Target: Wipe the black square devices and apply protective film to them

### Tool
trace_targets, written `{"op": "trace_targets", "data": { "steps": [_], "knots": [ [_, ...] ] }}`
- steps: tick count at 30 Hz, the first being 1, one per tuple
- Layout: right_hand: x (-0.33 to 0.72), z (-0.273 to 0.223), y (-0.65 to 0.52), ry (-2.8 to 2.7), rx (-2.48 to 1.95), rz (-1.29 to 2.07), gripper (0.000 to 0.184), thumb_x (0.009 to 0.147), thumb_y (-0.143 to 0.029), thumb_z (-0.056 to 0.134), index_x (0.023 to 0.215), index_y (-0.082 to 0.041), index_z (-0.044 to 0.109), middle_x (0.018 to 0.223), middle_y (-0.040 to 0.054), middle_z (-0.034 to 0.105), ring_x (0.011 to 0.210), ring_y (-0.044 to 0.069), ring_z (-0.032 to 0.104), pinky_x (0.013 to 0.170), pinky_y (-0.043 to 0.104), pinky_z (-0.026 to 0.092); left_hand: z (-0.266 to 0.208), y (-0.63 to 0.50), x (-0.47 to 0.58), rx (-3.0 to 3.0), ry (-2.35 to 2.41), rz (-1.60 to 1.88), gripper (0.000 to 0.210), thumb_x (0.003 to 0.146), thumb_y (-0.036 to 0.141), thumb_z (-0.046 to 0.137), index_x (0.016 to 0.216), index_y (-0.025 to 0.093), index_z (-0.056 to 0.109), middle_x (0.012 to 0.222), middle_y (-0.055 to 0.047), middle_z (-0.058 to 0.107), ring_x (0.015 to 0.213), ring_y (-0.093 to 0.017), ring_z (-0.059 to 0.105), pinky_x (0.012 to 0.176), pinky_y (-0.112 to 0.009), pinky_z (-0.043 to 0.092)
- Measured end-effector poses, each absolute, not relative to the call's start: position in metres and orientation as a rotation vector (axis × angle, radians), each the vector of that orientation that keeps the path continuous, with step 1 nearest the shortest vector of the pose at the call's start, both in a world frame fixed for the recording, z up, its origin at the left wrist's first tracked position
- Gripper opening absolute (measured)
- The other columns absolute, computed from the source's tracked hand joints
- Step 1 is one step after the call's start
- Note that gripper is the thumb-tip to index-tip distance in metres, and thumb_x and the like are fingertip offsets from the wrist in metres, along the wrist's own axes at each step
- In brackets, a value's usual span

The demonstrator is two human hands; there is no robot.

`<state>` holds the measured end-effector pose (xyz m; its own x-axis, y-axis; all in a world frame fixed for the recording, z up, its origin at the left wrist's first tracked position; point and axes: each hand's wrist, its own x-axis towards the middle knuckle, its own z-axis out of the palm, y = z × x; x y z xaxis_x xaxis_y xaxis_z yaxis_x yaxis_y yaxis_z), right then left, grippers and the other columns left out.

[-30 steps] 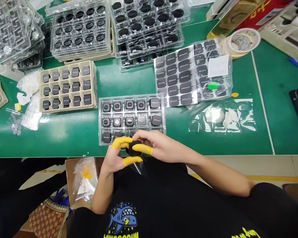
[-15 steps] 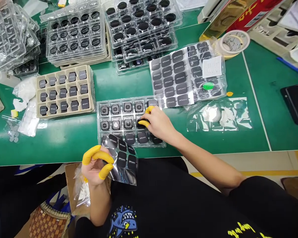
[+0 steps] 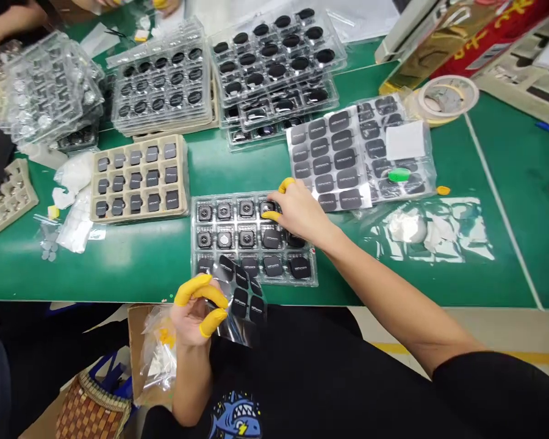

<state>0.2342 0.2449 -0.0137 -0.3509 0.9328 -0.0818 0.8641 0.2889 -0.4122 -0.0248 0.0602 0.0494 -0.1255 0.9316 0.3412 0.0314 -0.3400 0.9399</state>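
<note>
My left hand (image 3: 196, 314), in yellow finger cots, pinches a clear sheet of black square stickers (image 3: 240, 300) in front of the tray's near edge. A clear plastic tray (image 3: 194, 251) lies on the table, holding square smartwatch cases. Some cases show round sensor backs, such as one watch case (image 3: 246, 208); others show a plain black labelled face, such as a covered case (image 3: 271, 238). My right hand (image 3: 297, 210) reaches over the tray's right side, its yellow-covered thumb and finger closed about a watch case (image 3: 267, 207) in the back row. The hand partly hides that case and its neighbours.
A beige tray of dark square pieces (image 3: 139, 214) stands left. Behind are stacked clear trays with black discs (image 3: 274, 91). Sticker sheets (image 3: 322, 149), a tape roll (image 3: 448, 97) and a plastic bag (image 3: 439, 235) lie right. Another person's hand (image 3: 165, 6) shows at the far edge.
My right hand has moved from a case in the middle row, now lying black face up, to the back-row case behind it. The left hand still holds the sheet. The view has shifted.
</note>
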Motion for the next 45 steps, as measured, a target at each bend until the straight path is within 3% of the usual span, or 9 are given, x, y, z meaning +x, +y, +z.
{"op": "trace_targets", "data": {
  "steps": [7,11,16,20,24,32,36,41,45],
  "knots": [
    [0.230,-0.010,0.240,-2.329,-1.605,0.709,0.023,0.098,-0.047,0.067,0.101,-0.024,0.062,0.105,0.0174,0.064,0.103,0.040,0.060,0.077,0.046,0.047,0.027,0.058,-0.020,1.477,1.026,1.493,0.060,0.095,0.048,0.088,0.144,0.022,0.068,0.073,0.000,0.077,0.062,-0.014,0.068,0.069,-0.029,0.059],
    [0.234,0.006,0.237,-2.251,-1.725,0.922,0.020,0.098,-0.046,0.063,0.107,-0.031,0.053,0.092,0.0157,0.071,0.073,0.036,0.061,0.063,0.046,0.039,0.028,0.063,-0.020,1.582,0.984,1.515,0.058,0.098,0.041,0.085,0.148,0.020,0.065,0.075,0.001,0.077,0.060,-0.013,0.068,0.066,-0.027,0.058],
    [0.235,0.046,0.202,-1.709,-1.530,1.452,0.043,0.078,-0.062,0.084,0.109,-0.038,0.065,0.091,0.0156,0.073,0.073,0.036,0.069,0.061,0.052,0.054,0.043,0.059,-0.014,1.881,1.269,1.443,0.044,0.100,0.036,0.081,0.141,0.023,0.070,0.079,0.000,0.077,0.072,-0.016,0.071,0.075,-0.032,0.063],
    [0.217,0.077,0.149,-1.444,-1.344,1.766,0.051,0.059,-0.062,0.099,0.100,-0.044,0.075,0.100,0.0125,0.076,0.084,0.040,0.076,0.062,0.052,0.064,0.040,0.061,0.001,2.309,1.425,1.198,0.068,0.090,0.063,0.086,0.134,0.013,0.073,0.074,-0.003,0.068,0.067,-0.020,0.064,0.062,-0.036,0.061],
    [0.205,0.089,0.118,-1.328,-1.319,1.768,0.045,0.074,-0.072,0.090,0.104,-0.043,0.073,0.102,0.0092,0.076,0.087,0.035,0.075,0.068,0.048,0.067,0.037,0.066,0.013,2.535,1.513,1.219,0.048,0.099,0.054,0.078,0.114,0.009,0.077,0.068,-0.006,0.064,0.064,-0.023,0.062,0.052,-0.036,0.057],
    [0.222,0.065,0.126,-1.616,-1.078,1.696,0.045,0.079,-0.063,0.089,0.113,-0.035,0.079,0.120,0.0118,0.080,0.105,0.037,0.081,0.083,0.047,0.073,0.034,0.055,0.016,2.322,1.593,1.235,0.039,0.105,0.037,0.068,0.135,0.012,0.073,0.075,-0.009,0.073,0.064,-0.023,0.065,0.054,-0.037,0.059],
    [0.220,0.062,0.125,-1.550,-1.049,1.583,0.032,0.084,-0.062,0.084,0.104,-0.038,0.080,0.117,0.0105,0.081,0.106,0.039,0.080,0.085,0.052,0.073,0.039,0.056,0.021,2.286,1.552,1.333,0.033,0.105,0.042,0.071,0.119,0.013,0.078,0.071,-0.006,0.071,0.061,-0.020,0.063,0.056,-0.035,0.060],
    [0.219,0.090,0.131,-1.582,-1.070,1.640,0.028,0.089,-0.059,0.084,0.098,-0.033,0.084,0.103,0.0076,0.083,0.090,0.030,0.080,0.080,0.041,0.069,0.069,0.055,0.009,2.112,1.387,1.345,0.080,0.096,0.063,0.081,0.156,0.014,0.060,0.087,-0.006,0.077,0.072,-0.020,0.069,0.067,-0.034,0.066],
    [0.214,0.110,0.137,-1.597,-0.947,1.772,0.039,0.089,-0.062,0.087,0.098,-0.025,0.080,0.096,0.0074,0.081,0.082,0.024,0.073,0.075,0.036,0.063,0.079,0.061,-0.008,2.035,1.196,1.241,0.071,0.097,0.054,0.082,0.158,0.024,0.062,0.094,-0.004,0.075,0.079,-0.019,0.071,0.071,-0.031,0.066]
  ]
}}
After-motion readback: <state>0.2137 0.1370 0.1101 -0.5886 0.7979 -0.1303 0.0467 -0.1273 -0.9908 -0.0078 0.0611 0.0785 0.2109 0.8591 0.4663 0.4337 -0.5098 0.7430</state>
